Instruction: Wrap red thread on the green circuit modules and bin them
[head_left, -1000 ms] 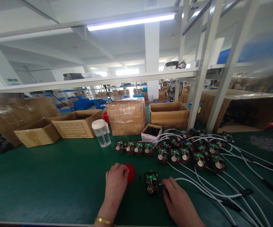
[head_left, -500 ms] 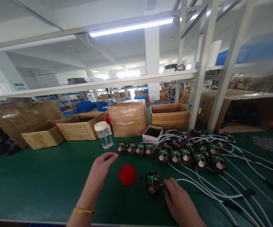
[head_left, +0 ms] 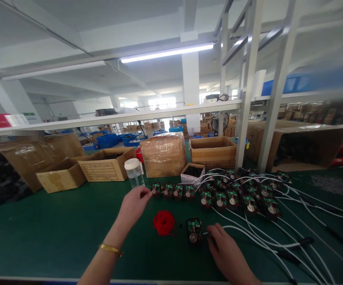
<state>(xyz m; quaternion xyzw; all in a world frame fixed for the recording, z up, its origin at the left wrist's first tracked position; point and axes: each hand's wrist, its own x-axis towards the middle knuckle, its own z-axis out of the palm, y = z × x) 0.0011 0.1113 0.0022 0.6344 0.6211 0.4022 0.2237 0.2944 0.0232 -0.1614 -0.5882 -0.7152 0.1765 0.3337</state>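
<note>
At the left hand (head_left: 133, 206), a pinch on a red strand (head_left: 151, 204)!
Thumb and finger seem to hold it up, clear of the one red bundle (head_left: 164, 223) just below; four circuit units (head_left: 178, 192) line up beyond. Between the hands, one lone unit (head_left: 194, 231); the right hand (head_left: 223, 247) grasps its white cable (head_left: 205, 233), apparently steadying it, five more units (head_left: 233, 198) beyond those fingers, the heap (head_left: 226, 176) behind uncountable.
</note>
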